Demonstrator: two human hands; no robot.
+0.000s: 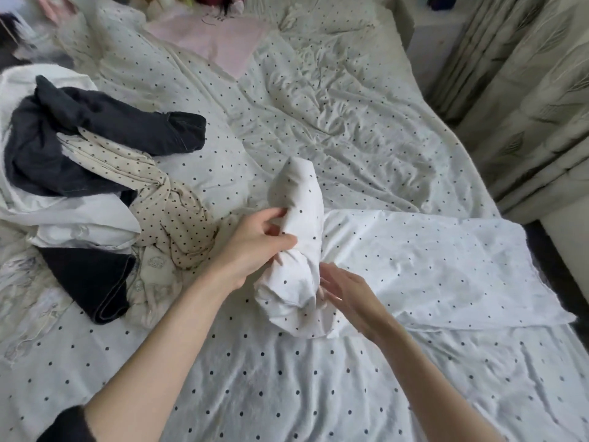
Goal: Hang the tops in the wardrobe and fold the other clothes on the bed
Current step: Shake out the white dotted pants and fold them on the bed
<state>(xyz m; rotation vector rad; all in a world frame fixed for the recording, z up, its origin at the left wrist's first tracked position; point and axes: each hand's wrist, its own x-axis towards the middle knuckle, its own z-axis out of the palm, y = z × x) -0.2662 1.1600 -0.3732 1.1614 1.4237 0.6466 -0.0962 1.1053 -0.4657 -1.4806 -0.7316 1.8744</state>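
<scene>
— while the bed [334,393] fills almost the whole frame under its dotted sheet, where does the work sit on it?

— just below centre. a white dotted garment [430,260] lies flat toward the right edge of the frame, and one end of it is gathered into a roll [301,237] that stands up off the sheet. the roll's long axis runs from lower centre up toward the middle, tilted a little left at the top, and so crosswise to the flat part.

— and the unfolded clothes?

— at the left edge, well apart from the roll: a dark garment [95,135] on top, a cream dotted piece [165,212] trailing out of it toward centre, and a dark folded piece [92,282] below. a pink cloth [223,39] lies at the top centre, far off.

— which hand is nearer the roll?

— both touch it, from opposite sides. the left hand [255,247] comes from the lower left, its fingers and thumb curled onto the roll's middle, grasping the cloth. the right hand [347,291] sits at the roll's lower right, fingers straight and loose against the cloth, clasping nothing.

— so what does the coming move turn on?

— likely on that crossing: the flat part lies to the right of both hands, so the roll would have to travel rightward across its own axis, the left hand steering and the right flattening. that is a judgement only.
</scene>
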